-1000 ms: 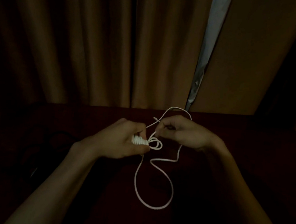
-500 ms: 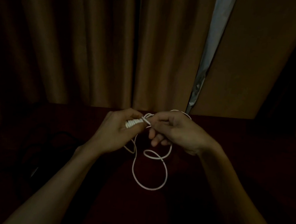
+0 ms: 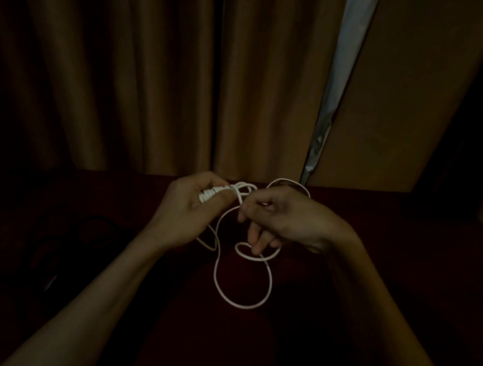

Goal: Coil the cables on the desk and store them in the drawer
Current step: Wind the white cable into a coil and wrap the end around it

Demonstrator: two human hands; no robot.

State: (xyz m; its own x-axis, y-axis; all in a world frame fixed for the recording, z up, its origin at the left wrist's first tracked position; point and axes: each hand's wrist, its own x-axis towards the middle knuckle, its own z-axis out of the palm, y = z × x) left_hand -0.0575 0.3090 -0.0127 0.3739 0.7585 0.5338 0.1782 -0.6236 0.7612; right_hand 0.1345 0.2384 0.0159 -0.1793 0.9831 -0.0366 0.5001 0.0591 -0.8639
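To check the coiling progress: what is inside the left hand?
The left hand grips several tight turns of the white cable. The rest of the bundle is hidden inside the fist.

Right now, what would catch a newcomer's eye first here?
The thin white cable stands out against the dark red desk, its loose loop below both hands. The left hand grips its tightly wound part while the right hand pinches the strand beside it. Behind, a pale slit parts the brown curtains.

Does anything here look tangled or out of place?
The loose part of the cable crosses itself in a small loop below the right hand; it could knot. The left hand holds the wound part.
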